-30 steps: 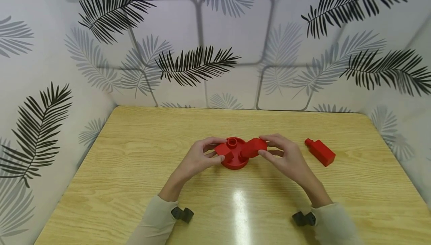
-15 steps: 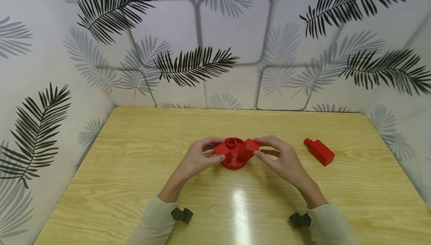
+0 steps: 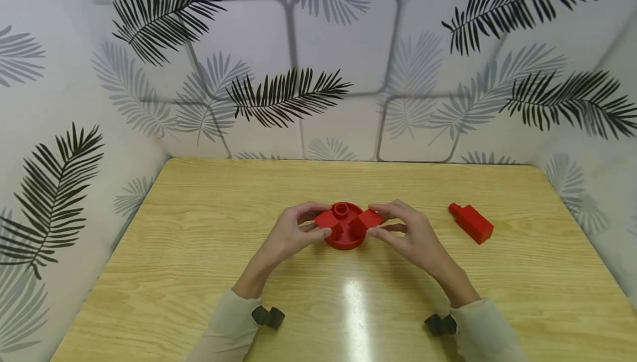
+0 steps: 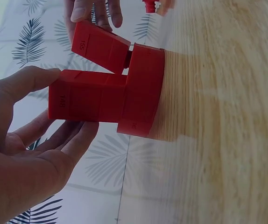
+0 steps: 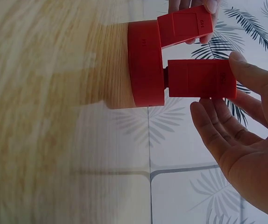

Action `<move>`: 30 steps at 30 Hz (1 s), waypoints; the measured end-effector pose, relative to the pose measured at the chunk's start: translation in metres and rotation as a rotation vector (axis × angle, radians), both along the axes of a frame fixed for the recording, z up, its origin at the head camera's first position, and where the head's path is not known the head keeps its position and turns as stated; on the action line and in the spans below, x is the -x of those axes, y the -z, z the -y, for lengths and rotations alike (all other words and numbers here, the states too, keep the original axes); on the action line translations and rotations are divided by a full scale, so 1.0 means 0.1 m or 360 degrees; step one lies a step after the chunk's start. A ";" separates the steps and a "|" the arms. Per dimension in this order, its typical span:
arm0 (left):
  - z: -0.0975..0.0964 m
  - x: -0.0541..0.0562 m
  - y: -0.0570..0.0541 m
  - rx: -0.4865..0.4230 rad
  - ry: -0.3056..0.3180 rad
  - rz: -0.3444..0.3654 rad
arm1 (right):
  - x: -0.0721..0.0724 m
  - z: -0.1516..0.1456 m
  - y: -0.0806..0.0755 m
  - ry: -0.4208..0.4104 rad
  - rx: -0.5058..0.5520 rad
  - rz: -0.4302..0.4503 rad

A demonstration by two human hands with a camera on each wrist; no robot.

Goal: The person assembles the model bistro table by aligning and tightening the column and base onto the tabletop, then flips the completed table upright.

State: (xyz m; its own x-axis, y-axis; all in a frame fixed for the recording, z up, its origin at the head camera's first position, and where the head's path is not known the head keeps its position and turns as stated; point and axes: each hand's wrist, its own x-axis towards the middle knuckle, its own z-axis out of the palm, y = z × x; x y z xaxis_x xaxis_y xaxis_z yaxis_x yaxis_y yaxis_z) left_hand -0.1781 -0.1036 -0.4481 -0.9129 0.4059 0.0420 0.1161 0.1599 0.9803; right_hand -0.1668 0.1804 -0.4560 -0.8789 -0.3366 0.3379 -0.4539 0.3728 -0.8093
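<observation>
A round red base (image 3: 344,246) with a ring-shaped socket (image 3: 341,209) sits on the table. My left hand (image 3: 288,235) pinches a red rectangular block (image 3: 328,220) standing on the base's left part; in the left wrist view this block (image 4: 87,95) meets the base (image 4: 144,91) with no gap showing. On the right part, my right hand (image 3: 413,237) holds a second red block (image 3: 366,221) between thumb and fingers. Seen from the right wrist, a narrow neck joins this block (image 5: 201,78) to the base (image 5: 145,65), leaving a small gap. The neck's lower end is hidden.
Another red block (image 3: 475,224) with a stepped neck lies on its side, right of my right hand. The wooden table (image 3: 199,213) meets a leaf-patterned backdrop (image 3: 343,124) at the back and sides.
My right hand has moved left with its block, which was tilted and now stands nearly upright on the base. The left hand stays on its block.
</observation>
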 end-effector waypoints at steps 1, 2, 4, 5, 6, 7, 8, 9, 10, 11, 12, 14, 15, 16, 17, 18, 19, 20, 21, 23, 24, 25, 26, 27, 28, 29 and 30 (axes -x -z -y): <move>0.00 0.00 0.00 -0.0008 0.0006 0.0002 | 0.00 0.00 0.00 -0.0003 -0.0001 0.0002; 0.00 0.01 0.00 -0.0016 0.0012 0.0005 | -0.01 0.00 -0.01 -0.0005 -0.0004 0.0003; 0.00 0.02 0.00 -0.0038 0.0025 0.0008 | -0.01 0.00 -0.02 -0.0016 -0.0004 -0.0005; 0.00 0.02 0.00 -0.0044 0.0032 0.0009 | -0.02 0.00 -0.02 -0.0022 0.0001 -0.0008; 0.00 0.02 0.00 -0.0050 0.0036 0.0010 | -0.02 0.00 -0.02 -0.0026 0.0005 -0.0013; 0.00 0.03 0.00 -0.0055 0.0040 0.0011 | -0.01 0.00 -0.02 -0.0029 0.0010 -0.0014; 0.00 0.03 0.00 -0.0058 0.0042 0.0012 | -0.01 0.01 -0.02 -0.0029 0.0015 -0.0012; 0.01 0.03 0.01 -0.0057 0.0041 0.0013 | -0.01 0.01 -0.01 -0.0029 0.0025 -0.0007; 0.01 0.02 0.00 -0.0054 0.0039 0.0012 | -0.01 0.02 -0.01 -0.0027 0.0032 0.0001; 0.01 0.02 0.00 -0.0048 0.0033 0.0012 | -0.01 0.02 -0.01 -0.0021 0.0035 0.0007; 0.01 0.02 0.00 -0.0040 0.0025 0.0010 | -0.01 0.03 -0.01 -0.0013 0.0036 0.0014; 0.02 0.01 0.00 -0.0019 0.0003 0.0007 | -0.01 0.04 -0.01 -0.0011 0.0046 0.0027; 0.02 0.01 0.00 -0.0011 -0.0009 0.0002 | -0.01 0.05 -0.01 -0.0018 0.0051 0.0030; 0.02 0.00 0.00 -0.0006 -0.0019 -0.0004 | -0.01 0.05 -0.02 -0.0028 0.0054 0.0030; 0.01 0.00 -0.01 0.0000 -0.0030 -0.0006 | -0.01 0.05 -0.02 -0.0043 0.0060 0.0031; 0.01 0.00 0.00 0.0000 -0.0038 -0.0009 | 0.00 0.05 -0.02 -0.0058 0.0068 0.0029; 0.01 0.00 0.00 -0.0001 -0.0048 -0.0011 | 0.00 0.06 -0.03 -0.0078 0.0072 0.0027; 0.01 0.00 0.00 -0.0002 -0.0057 -0.0014 | 0.00 0.06 -0.03 -0.0093 0.0076 0.0022; 0.01 0.01 0.00 -0.0004 -0.0064 -0.0018 | 0.00 0.06 -0.03 -0.0101 0.0073 0.0015; 0.00 0.01 0.01 -0.0010 -0.0077 -0.0018 | 0.01 0.06 -0.03 -0.0109 0.0068 0.0006; 0.00 0.01 0.02 -0.0015 -0.0080 -0.0018 | 0.01 0.06 -0.02 -0.0110 0.0062 0.0006; 0.00 0.01 0.02 -0.0018 -0.0085 -0.0017 | 0.01 0.06 -0.02 -0.0114 0.0053 0.0009; 0.00 0.01 0.03 -0.0020 -0.0088 -0.0015 | 0.02 0.06 -0.02 -0.0118 0.0043 0.0013; 0.00 0.02 0.03 -0.0023 -0.0089 -0.0011 | 0.02 0.07 -0.01 -0.0123 0.0031 0.0021; 0.00 0.01 0.03 -0.0023 -0.0090 -0.0007 | 0.02 0.07 -0.01 -0.0128 0.0015 0.0029; 0.00 0.01 0.03 -0.0024 -0.0090 -0.0003 | 0.02 0.07 -0.01 -0.0130 -0.0005 0.0037; 0.00 0.01 0.03 -0.0022 -0.0091 -0.0002 | 0.02 0.08 0.00 -0.0136 -0.0023 0.0046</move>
State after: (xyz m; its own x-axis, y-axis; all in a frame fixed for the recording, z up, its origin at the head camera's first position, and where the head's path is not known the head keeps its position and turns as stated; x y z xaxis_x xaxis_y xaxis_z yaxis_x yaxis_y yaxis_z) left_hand -0.1794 -0.1036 -0.4513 -0.9346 0.3525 0.0482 0.1083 0.1530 0.9823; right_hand -0.1689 0.1724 -0.4556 -0.8561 -0.4156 0.3072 -0.4611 0.3455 -0.8173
